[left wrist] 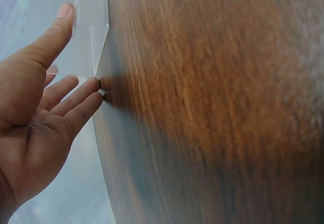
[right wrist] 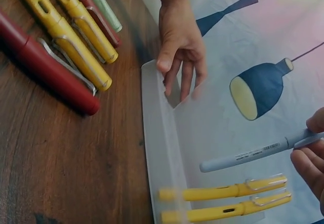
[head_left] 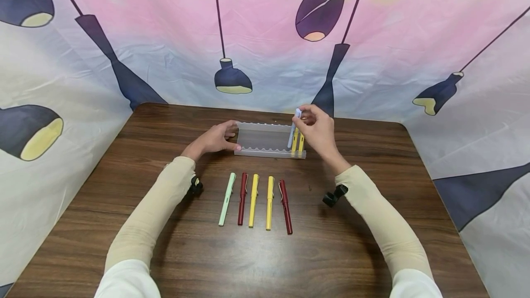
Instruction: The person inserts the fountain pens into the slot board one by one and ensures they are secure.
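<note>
My right hand (head_left: 319,133) pinches the upper end of a pale blue pen (right wrist: 248,156) between thumb and fingers. The pen leans over a clear plastic pen rack (head_left: 262,152), its lower end beside two yellow pens (right wrist: 212,215) that lie in the rack's right end. At the opposite end, my left hand (head_left: 216,137) spans the rack's side, thumb at the front corner and fingers toward the back. In the left wrist view those fingers (left wrist: 81,102) look loosely extended. Whether the pale blue pen's tip touches the rack cannot be told.
On the brown wooden table (head_left: 198,261), in front of the rack, lie a mint green pen (head_left: 227,200), a dark red pen (head_left: 242,199), a yellow pen (head_left: 253,201), another yellow pen (head_left: 269,203) and another dark red pen (head_left: 285,207). A lamp-patterned cloth (head_left: 178,26) hangs behind.
</note>
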Available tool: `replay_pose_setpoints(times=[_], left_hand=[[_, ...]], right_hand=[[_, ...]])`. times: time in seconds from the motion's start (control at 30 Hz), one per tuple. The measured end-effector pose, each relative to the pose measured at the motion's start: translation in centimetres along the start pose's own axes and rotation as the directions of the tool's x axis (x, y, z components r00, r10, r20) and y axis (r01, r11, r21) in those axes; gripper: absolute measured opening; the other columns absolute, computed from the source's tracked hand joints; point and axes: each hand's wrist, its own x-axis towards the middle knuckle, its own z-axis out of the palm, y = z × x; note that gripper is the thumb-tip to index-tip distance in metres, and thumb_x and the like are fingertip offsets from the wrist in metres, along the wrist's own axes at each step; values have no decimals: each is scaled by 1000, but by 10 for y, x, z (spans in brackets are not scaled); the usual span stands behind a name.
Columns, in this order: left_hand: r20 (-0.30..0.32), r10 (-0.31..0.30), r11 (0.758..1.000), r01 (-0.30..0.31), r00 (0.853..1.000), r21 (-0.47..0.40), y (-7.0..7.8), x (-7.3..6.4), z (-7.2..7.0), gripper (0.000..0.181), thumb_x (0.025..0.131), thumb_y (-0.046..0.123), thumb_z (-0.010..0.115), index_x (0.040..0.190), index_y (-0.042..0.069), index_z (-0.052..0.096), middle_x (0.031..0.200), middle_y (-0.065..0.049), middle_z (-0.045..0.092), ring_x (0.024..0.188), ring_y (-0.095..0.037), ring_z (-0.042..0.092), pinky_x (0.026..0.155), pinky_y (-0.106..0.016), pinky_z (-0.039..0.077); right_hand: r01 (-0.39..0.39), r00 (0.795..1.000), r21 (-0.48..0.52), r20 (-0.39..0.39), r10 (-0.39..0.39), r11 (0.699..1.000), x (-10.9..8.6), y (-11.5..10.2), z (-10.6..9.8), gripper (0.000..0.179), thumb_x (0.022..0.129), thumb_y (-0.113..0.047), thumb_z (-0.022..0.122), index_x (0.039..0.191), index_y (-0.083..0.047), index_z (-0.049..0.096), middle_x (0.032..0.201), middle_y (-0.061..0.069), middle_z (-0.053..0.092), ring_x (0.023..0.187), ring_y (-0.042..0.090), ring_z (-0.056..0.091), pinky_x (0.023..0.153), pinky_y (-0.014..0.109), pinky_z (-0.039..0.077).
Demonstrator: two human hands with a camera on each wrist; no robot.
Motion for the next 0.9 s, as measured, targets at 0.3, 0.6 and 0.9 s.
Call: replay_pose_setpoints(times=[0.3,0.6,0.9], left_hand=[[-4,-11,1000,11,1000,-8,1,-2,0,92,89,25,82,160,5,26,164,-19,31,146,-37,42,116,-54,40],[-8,-8,1000,8,1000,-7,0,-2,0,93,89,26,83,160,4,26,164,-19,32,146,-37,42,116,-54,39],[-14,0,1000,0,1000,-13,0,-2,0,92,89,24,83,159,3,27,163,-20,33,145,-37,43,117,-54,38]], right_hand=[[-15,1000,-8,-4,15,1000,-1,10,10,31,93,-22,78,120,-10,72,100,11,76,87,24,74,75,42,61],[-44,999,-33,17,45,998,-4,15,19,32,94,-23,78,122,-10,71,104,12,76,90,26,74,77,43,63],[-36,999,-50,16,37,998,-7,18,23,30,93,-22,78,120,-9,72,101,12,76,88,26,73,77,43,62]])
